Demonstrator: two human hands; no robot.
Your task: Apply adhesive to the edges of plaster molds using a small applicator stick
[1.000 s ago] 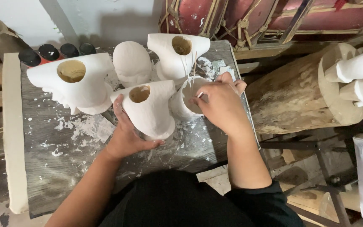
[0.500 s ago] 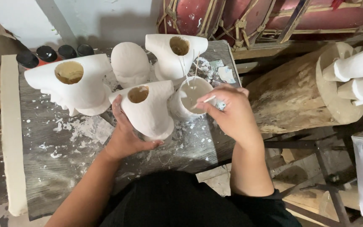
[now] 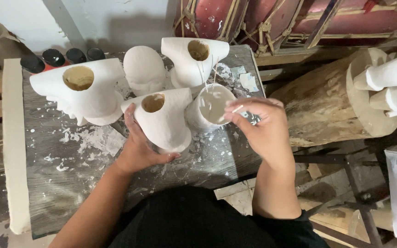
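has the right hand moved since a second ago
Yes. The right hand has pulled back off the white cup, toward the person and the log; the cup stayed put.

hollow white plaster cast [image 3: 166,121], upright

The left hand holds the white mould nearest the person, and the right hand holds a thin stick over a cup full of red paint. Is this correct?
Not quite. The cup holds white liquid, not red paint, as the head view shows. The left hand does hold the nearest white mould, and the right hand holds a thin stick over the cup.
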